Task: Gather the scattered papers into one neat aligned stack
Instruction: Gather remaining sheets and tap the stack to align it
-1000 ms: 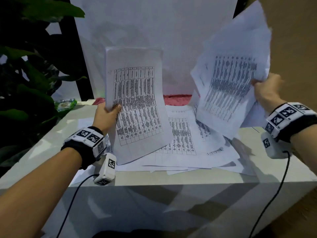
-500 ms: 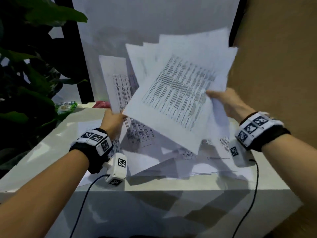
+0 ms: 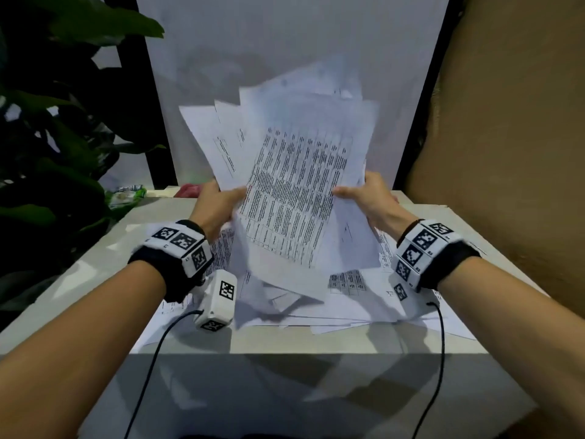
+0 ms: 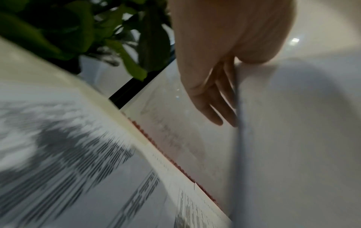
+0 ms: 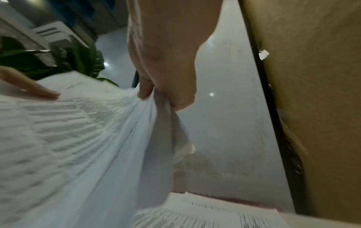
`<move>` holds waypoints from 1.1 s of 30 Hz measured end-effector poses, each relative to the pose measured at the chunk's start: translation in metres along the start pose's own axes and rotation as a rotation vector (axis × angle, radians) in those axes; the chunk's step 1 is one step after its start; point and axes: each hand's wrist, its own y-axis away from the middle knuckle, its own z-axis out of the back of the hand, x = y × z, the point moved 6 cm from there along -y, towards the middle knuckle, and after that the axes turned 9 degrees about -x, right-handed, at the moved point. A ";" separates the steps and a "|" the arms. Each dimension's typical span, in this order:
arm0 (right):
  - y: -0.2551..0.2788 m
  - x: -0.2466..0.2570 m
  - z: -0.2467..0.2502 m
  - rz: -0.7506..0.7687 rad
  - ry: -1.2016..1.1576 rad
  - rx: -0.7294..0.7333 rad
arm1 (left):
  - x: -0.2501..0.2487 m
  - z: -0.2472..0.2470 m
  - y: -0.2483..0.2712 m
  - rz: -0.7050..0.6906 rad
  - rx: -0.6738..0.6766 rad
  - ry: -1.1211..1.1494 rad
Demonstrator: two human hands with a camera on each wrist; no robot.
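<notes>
papers point(image 3: 294, 191) are held as a fanned, uneven bundle above the table point(image 3: 95, 264) at the centre of the head view, and more sheets point(image 3: 354, 299) lie spread flat on the table just below them. left hand point(image 3: 215, 207) holds the bundle's left edge, thumb on the printed front and fingers point(image 4: 213, 106) straight behind the sheets. right hand point(image 3: 370, 198) is clamped on the right edge, thumb and curled fingers point(image 5: 144, 91) pinching the gathered sheets; a plant point(image 3: 63, 128) fills the upper left of the frame.
</notes>
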 end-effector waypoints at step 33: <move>-0.002 0.015 0.001 -0.026 -0.055 0.027 | -0.001 -0.006 -0.001 -0.046 0.019 -0.086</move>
